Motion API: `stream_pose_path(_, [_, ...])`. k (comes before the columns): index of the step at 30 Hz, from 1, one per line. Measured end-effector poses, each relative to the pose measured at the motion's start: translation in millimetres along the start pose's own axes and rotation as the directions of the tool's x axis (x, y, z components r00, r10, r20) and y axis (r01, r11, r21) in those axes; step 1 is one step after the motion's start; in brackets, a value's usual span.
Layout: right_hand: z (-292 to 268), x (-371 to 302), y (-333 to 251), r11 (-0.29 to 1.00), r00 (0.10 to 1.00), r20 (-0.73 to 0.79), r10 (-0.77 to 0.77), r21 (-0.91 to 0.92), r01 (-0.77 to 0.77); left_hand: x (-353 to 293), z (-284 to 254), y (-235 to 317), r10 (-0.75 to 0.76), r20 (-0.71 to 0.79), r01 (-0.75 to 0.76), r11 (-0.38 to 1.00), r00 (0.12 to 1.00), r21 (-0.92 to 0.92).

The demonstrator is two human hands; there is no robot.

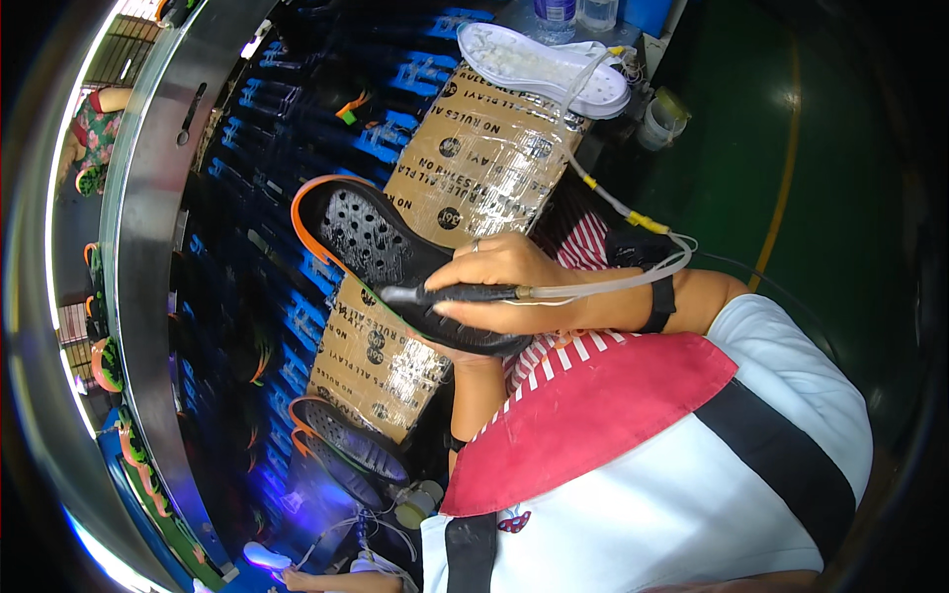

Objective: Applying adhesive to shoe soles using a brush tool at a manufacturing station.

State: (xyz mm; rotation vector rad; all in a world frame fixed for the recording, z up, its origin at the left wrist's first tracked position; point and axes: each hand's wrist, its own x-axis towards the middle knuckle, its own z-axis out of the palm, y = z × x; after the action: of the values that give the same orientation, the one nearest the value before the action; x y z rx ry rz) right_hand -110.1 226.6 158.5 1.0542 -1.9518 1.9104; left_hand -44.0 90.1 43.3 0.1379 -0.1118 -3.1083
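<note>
A black shoe sole [381, 247] with an orange and green rim is held at a tilt above a taped cardboard pad. Beneath its near end, my left hand [457, 354] grips it, most of the fingers hidden by the sole. My right hand [509, 282] is closed around a hose-fed glue brush [474, 293] with a black handle. The brush's pale tip rests on or just over the inside of the sole. A clear hose [633, 280] runs from the handle along my right wrist. Small holes dot the sole's wider far end.
White soles [544, 74] lie on the far end of the cardboard pad [470, 158], near bottles [556, 15] and a glue-stained cup [660, 121]. More black soles [346, 445] sit lower left. Beyond, a metal-edged conveyor [163, 198] carries soles. Another person's hand [297, 578] holds a blue-lit piece.
</note>
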Motion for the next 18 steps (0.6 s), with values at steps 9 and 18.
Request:
stream_pose_path(9, [4,-6,0,0.995,0.974,0.21,-0.079,0.083,0.063,0,1,5,0.035,-0.023,-0.035,0.999,0.999,-0.027])
stream_pose_path(18, [11,-3,2,0.964,0.993,0.115,-0.013,-0.262,0.043,3,-2,2,0.047,-0.027,-0.048,0.998,0.999,-0.041])
